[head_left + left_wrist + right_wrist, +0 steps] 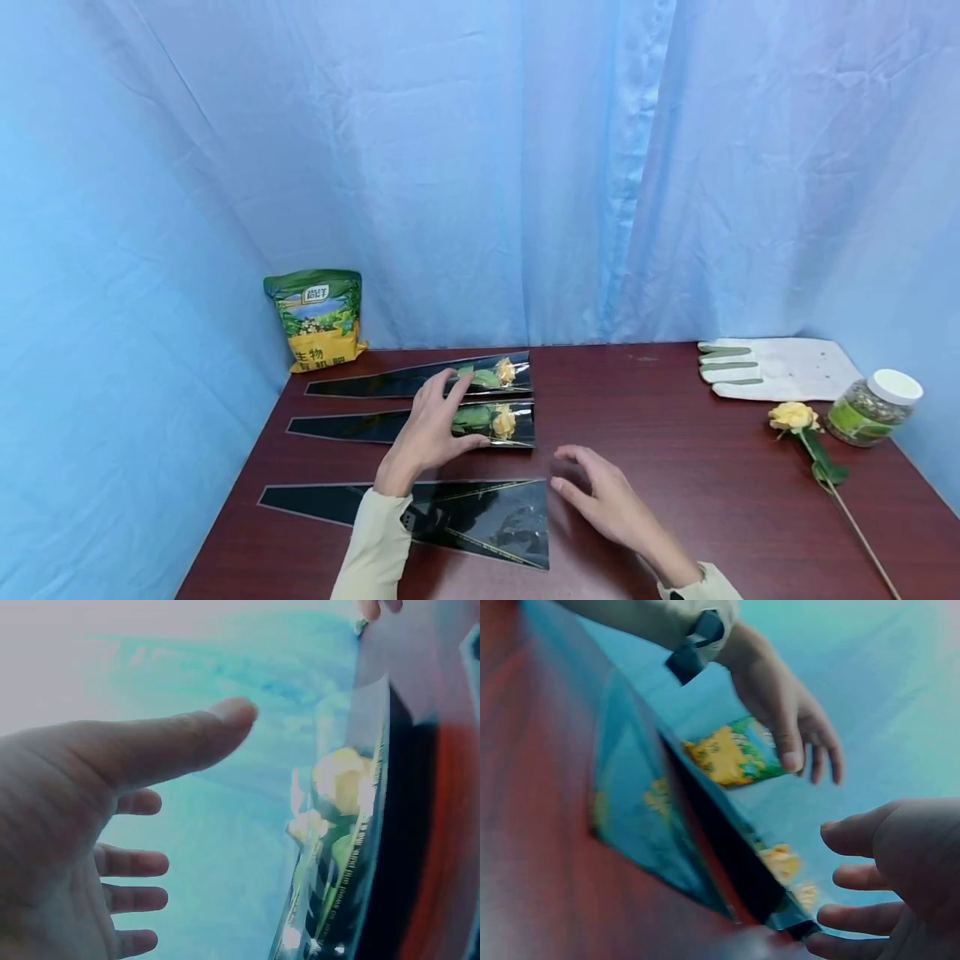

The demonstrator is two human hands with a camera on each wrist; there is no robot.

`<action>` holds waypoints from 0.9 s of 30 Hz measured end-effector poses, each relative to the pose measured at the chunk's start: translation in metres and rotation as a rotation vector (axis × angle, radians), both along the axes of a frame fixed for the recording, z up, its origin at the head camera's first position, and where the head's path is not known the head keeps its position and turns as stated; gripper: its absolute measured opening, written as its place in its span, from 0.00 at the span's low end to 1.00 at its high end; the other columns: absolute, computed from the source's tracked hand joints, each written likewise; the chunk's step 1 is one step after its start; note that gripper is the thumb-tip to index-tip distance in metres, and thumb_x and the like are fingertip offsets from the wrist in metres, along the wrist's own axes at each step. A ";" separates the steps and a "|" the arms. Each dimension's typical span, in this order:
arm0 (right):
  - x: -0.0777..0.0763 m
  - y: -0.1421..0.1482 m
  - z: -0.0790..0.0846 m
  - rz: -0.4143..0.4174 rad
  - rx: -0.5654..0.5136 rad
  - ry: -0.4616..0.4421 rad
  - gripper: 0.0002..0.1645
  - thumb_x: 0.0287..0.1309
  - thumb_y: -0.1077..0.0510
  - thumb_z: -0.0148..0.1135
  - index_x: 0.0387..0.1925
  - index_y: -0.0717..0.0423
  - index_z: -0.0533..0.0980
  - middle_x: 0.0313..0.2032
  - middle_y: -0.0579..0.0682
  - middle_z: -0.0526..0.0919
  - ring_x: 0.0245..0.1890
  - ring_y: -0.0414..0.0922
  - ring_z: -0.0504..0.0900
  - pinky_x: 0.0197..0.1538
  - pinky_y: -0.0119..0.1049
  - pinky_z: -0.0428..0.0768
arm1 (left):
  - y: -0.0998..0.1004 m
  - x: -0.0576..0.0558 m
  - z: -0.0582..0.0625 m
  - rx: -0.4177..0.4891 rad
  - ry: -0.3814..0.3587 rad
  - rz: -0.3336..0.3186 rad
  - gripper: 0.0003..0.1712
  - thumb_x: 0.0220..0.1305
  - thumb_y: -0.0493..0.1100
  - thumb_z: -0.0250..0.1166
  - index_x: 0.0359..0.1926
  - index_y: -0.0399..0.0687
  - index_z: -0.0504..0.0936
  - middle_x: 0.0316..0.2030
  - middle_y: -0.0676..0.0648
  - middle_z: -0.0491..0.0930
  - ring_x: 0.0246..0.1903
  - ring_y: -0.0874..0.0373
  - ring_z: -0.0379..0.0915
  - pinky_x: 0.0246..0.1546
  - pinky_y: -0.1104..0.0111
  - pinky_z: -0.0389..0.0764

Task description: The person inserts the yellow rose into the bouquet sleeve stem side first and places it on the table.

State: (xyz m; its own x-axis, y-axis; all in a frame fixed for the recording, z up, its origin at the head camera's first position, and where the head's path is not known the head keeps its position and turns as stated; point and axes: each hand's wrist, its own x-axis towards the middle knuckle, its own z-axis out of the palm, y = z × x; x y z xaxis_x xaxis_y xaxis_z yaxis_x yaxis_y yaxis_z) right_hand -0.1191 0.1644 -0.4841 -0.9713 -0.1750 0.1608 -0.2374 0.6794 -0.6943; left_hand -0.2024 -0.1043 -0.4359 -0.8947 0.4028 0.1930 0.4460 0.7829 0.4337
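Note:
My left hand [429,423] hovers at the nearer of two flower sleeves, fingers spread and thumb apart, gripping nothing. That black-and-clear sleeve [330,427] encases a yellow rose [503,422]; my hand hides part of it. The farther sleeve [367,384] holds another yellow rose [506,372] with green leaves. Closest to me, a third sleeve [487,521] lies flat with no flower visible in it. Just right of its wide end is my right hand [611,500], fingers loosely bent around nothing. In the left wrist view, the sleeved yellow rose [341,780] appears beyond my thumb.
A loose yellow rose [793,416] lies at the right with its long stem toward me. Beside it stands a white-lidded jar [873,408], with a white and green glove [787,368] behind. A green and yellow bag [318,321] stands at the back left by the blue curtain [450,183].

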 end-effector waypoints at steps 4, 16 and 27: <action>0.014 -0.002 -0.011 0.037 0.037 0.087 0.25 0.59 0.53 0.70 0.56 0.57 0.78 0.56 0.50 0.82 0.59 0.48 0.81 0.60 0.48 0.78 | -0.007 0.013 -0.002 0.023 0.010 -0.032 0.53 0.53 0.56 0.77 0.76 0.55 0.60 0.74 0.37 0.57 0.73 0.37 0.54 0.69 0.40 0.63; 0.034 -0.002 -0.030 0.091 0.136 -0.075 0.43 0.52 0.36 0.72 0.63 0.55 0.72 0.69 0.59 0.69 0.70 0.60 0.68 0.65 0.64 0.69 | -0.016 0.050 -0.033 0.014 -0.111 -0.163 0.51 0.55 0.56 0.75 0.75 0.49 0.62 0.74 0.37 0.59 0.73 0.38 0.56 0.67 0.39 0.65; 0.038 -0.009 -0.041 0.155 0.210 -0.060 0.56 0.48 0.27 0.69 0.67 0.60 0.68 0.70 0.65 0.66 0.73 0.68 0.60 0.67 0.70 0.61 | -0.003 0.078 -0.054 -0.165 -0.304 -0.331 0.54 0.59 0.67 0.67 0.78 0.52 0.55 0.79 0.42 0.50 0.79 0.43 0.47 0.71 0.40 0.59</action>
State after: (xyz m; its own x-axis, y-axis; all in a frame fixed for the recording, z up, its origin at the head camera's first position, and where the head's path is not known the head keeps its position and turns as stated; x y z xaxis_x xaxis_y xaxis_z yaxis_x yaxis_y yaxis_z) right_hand -0.0809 0.1554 -0.5250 -0.9371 -0.3456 0.0481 -0.3123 0.7691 -0.5576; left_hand -0.1247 -0.1069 -0.4897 -0.7192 0.6788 -0.1483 0.5552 0.6898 0.4647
